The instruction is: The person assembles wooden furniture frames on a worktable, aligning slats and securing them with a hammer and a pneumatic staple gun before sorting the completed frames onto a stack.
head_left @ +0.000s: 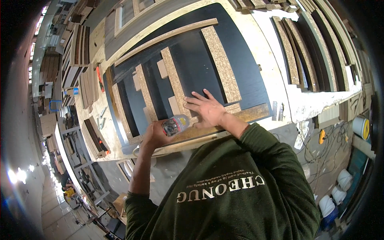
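Observation:
My left hand (154, 136) is wrapped round a clear plastic bottle (176, 125), tilted over the near edge of a black panel (250, 76). What is inside the bottle is hard to make out. My right hand (208, 110) is open, fingers spread, resting at the near end of a particleboard strip (173, 72). Further strips stand across the panel: a wide one (222, 64) to the right, a narrower one (147, 92) to the left. A long strip (168, 40) runs along the far side. Small pale blocks (162, 69) sit beside the strips.
An orange-handled tool (99, 79) lies on the pale worktable (94, 114) at the left. Stacked boards (76, 56) stand behind it. More dark-faced boards (308, 52) fill the right side. Cables (328, 152) and white buckets (345, 179) are on the floor at the right.

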`<state>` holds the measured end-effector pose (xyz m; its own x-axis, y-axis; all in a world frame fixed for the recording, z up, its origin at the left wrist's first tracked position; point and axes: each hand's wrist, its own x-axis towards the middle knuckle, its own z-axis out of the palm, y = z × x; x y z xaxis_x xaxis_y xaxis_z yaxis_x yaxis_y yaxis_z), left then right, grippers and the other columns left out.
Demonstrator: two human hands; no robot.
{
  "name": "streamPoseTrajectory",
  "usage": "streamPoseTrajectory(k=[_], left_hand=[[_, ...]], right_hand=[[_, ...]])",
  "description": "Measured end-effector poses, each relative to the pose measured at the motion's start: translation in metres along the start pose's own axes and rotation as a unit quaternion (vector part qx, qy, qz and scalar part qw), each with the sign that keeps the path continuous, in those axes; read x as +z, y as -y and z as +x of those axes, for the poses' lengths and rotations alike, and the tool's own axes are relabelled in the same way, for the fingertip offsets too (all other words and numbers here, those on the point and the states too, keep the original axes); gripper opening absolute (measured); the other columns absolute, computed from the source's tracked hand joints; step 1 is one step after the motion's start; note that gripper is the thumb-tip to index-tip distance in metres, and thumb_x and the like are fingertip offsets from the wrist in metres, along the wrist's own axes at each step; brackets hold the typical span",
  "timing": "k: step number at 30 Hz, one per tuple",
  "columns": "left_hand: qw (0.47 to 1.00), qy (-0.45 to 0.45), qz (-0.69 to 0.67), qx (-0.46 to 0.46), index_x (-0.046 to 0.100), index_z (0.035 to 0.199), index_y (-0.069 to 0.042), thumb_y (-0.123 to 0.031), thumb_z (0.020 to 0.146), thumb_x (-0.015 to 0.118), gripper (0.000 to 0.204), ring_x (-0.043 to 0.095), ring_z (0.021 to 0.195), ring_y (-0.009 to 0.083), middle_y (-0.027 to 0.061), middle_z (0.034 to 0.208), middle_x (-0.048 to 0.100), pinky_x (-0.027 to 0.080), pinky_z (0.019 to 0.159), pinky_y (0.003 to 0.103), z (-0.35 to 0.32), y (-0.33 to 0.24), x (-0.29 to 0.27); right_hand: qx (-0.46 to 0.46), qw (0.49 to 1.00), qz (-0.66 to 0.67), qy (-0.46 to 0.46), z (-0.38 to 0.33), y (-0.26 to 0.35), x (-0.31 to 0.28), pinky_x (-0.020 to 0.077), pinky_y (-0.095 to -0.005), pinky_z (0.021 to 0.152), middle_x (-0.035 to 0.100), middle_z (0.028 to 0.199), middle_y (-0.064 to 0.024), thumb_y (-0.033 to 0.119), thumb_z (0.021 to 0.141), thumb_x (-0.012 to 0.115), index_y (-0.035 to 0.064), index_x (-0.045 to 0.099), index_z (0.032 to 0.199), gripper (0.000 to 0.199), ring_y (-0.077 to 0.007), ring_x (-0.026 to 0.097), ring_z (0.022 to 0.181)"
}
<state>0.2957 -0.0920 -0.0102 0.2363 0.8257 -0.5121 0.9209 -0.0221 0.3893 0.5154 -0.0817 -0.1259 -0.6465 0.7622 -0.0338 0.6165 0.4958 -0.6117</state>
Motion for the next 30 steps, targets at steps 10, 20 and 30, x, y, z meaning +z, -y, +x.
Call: streamPoseTrajectory(k=[10, 20, 30], left_hand=[[0.997, -0.067, 0.02, 0.016, 0.065, 0.094, -0.002, -0.021, 0.064, 0.078, 0.039, 0.064, 0.08, 0.0364, 0.0192, 0.082, 0.066, 0.051, 0.069, 0.041, -0.029, 0.034, 0.025], [0.995, -0.1, -0.017, 0.023, 0.065, 0.092, 0.0, -0.017, 0.062, 0.078, 0.037, 0.064, 0.081, 0.0371, 0.0205, 0.083, 0.066, 0.051, 0.069, 0.041, -0.028, 0.048, 0.033], [0.994, -0.105, -0.016, 0.024, 0.065, 0.089, 0.001, -0.017, 0.062, 0.079, 0.035, 0.066, 0.077, 0.0344, 0.0195, 0.081, 0.067, 0.052, 0.066, 0.039, -0.03, 0.034, 0.028]], right_hand=[[0.05, 0.992, 0.006, -0.114, -0.029, -0.006, -0.018, 0.017, -0.0541, 0.11, 0.03, 0.145, -0.0092, 0.042, 0.068, 0.072, 0.0146, 0.042, 0.134, 0.078, -0.0305, 0.024, 0.136], [0.183, 0.963, -0.056, -0.19, -0.084, -0.046, -0.03, 0.0223, -0.0548, 0.107, 0.032, 0.141, -0.0225, 0.054, 0.075, 0.063, 0.021, 0.051, 0.128, 0.064, -0.0442, 0.027, 0.132], [0.236, 0.927, 0.025, -0.289, -0.074, -0.033, -0.027, 0.0439, -0.0411, 0.085, 0.052, 0.109, -0.017, 0.027, 0.075, 0.07, 0.0159, 0.064, 0.106, 0.033, -0.032, 0.052, 0.098]])
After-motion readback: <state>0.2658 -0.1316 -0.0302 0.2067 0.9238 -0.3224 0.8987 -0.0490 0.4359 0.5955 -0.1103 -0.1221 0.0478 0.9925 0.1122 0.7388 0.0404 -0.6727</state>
